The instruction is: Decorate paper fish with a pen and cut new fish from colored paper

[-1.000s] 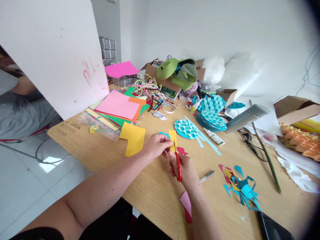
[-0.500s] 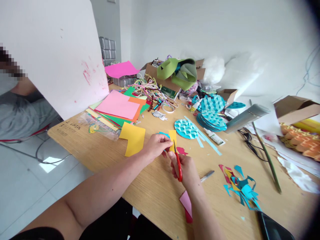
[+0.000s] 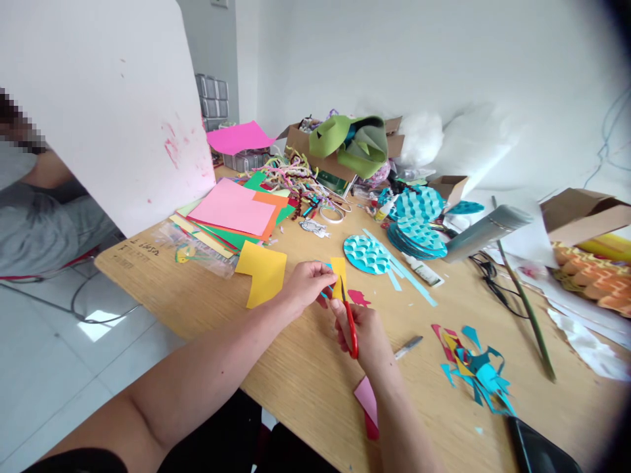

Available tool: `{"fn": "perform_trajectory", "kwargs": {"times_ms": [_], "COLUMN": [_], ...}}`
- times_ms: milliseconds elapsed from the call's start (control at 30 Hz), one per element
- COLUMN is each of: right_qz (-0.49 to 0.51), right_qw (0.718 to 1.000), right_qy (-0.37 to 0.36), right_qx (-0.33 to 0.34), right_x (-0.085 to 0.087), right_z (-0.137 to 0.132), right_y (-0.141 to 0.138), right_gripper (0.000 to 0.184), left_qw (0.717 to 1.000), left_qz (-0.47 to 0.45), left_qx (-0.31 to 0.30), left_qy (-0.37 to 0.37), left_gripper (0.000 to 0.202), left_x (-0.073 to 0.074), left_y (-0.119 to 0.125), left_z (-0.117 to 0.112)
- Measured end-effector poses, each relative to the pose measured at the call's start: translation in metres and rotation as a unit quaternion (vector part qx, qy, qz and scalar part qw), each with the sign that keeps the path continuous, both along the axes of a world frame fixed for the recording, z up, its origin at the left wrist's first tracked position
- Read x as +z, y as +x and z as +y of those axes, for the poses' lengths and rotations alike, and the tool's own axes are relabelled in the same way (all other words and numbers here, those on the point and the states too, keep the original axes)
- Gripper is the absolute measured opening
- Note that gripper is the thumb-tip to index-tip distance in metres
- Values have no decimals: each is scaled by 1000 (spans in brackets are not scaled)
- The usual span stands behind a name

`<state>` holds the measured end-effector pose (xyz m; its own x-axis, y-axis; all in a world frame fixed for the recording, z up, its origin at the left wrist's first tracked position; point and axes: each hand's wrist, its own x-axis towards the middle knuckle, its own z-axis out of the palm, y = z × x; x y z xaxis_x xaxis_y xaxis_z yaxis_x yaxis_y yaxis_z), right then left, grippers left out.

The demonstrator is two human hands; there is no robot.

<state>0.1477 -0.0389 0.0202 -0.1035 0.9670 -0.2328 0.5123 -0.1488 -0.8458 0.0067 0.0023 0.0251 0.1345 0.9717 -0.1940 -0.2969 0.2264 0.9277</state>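
Note:
My left hand [image 3: 311, 282] is closed in a pinch on a small yellow paper piece [image 3: 338, 268], with a bit of blue paper showing by its fingers. My right hand [image 3: 362, 328] grips a pair of red-handled scissors [image 3: 351, 328], whose blades point up against the yellow paper. A red paper cutout [image 3: 359, 297] lies just beyond my right hand. Left of my hands rests a larger yellow sheet [image 3: 266, 272] with a notch cut out. A craft knife [image 3: 409, 346] lies to the right of my right wrist, and pink paper [image 3: 365, 397] is partly hidden under that forearm.
Coloured paper sheets [image 3: 234, 207] are stacked at the left. Blue scalloped discs [image 3: 367, 254] and a glue tube [image 3: 422, 270] lie further back. Paper scraps [image 3: 480, 371], a phone [image 3: 537, 447] and a green stem [image 3: 525, 302] occupy the right. A person [image 3: 44, 190] sits beyond the white board [image 3: 123, 112].
My left hand has shifted slightly and turned the yellow paper a little to the left. The blue paper by its fingers shows differently. The scissors stay at the paper.

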Motion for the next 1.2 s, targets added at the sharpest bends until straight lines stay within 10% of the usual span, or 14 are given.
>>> {"fn": "perform_trajectory", "kwargs": {"times_ms": [1200], "right_qz": [10], "right_qw": [1000], "right_qy": [19], "right_qx": [-1], "right_x": [-4], "right_z": [1], "right_y": [1], "right_gripper": [64], "left_qw": [999], "left_qz": [33], "left_qx": [-9], "left_qy": [8], "left_gripper": [17], "left_x": [-1], "left_y": [4], "left_z": [-2]}}
